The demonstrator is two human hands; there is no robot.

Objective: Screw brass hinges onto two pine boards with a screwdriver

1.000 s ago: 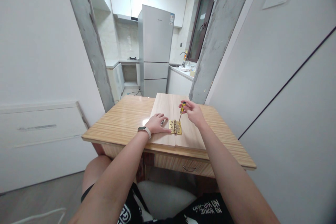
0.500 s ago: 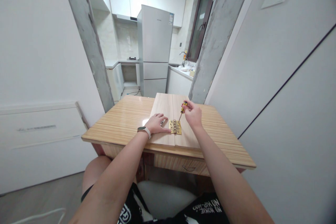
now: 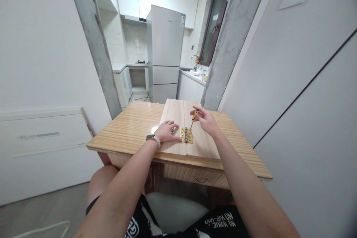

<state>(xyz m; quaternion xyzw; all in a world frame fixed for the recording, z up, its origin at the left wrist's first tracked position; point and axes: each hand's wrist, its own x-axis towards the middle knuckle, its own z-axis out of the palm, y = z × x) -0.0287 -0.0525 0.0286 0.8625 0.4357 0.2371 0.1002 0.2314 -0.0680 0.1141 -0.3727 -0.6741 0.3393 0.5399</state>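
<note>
A brass hinge (image 3: 186, 135) lies unfolded across the seam between two pale wooden boards (image 3: 174, 109). My right hand (image 3: 206, 122) grips a screwdriver (image 3: 195, 113) by its yellow and black handle. The shaft slants down, and its tip meets the upper part of the hinge's right leaf. My left hand (image 3: 166, 131) rests on the left board with fingers spread and curved. Its thumb reaches to the lower left edge of the hinge. Small shiny pieces show beneath its fingers, too small to make out.
The boards lie on a wood-grain table (image 3: 134, 122) with a drawer (image 3: 195, 175) at its front. White panels flank the table on both sides. Behind it stand a refrigerator (image 3: 166, 41) and a counter with a sink faucet (image 3: 194, 59).
My right hand has shifted slightly right, and its fingers have loosened and turned around the screwdriver handle. The tip stays on the hinge. My left hand and the boards have not moved.
</note>
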